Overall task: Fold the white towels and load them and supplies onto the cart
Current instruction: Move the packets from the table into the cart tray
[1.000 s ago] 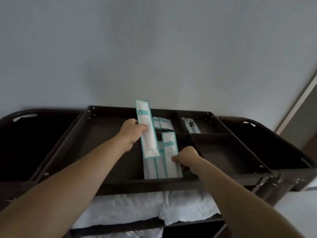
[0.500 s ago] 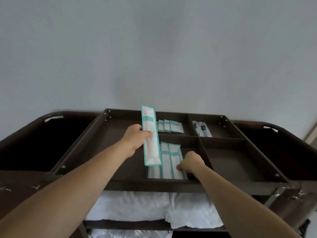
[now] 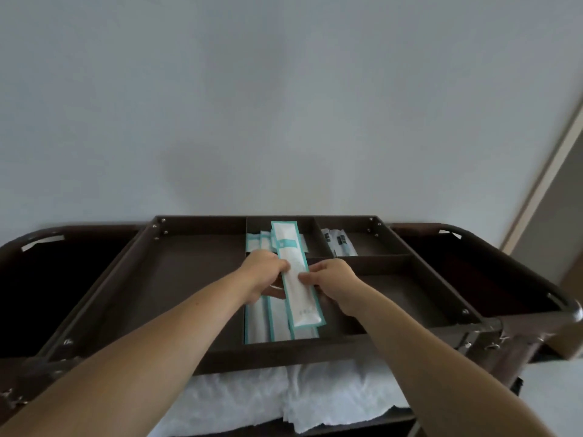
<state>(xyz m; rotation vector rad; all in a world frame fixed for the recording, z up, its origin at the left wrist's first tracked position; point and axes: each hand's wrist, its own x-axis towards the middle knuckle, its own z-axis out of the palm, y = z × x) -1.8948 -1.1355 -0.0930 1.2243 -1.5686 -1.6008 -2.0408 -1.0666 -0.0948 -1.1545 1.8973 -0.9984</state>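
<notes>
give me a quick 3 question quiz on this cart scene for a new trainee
1. True or false: the left hand and the right hand both hold the same long teal-edged packet.
2. Where do the white towels lie?
A. in the top tray
B. on the shelf under the top tray
C. on the floor
3. Fill the gap: the small dark-labelled sachets lie in the far ___ compartment of the top tray.

Key: 1 true; 2 B; 3 right
</notes>
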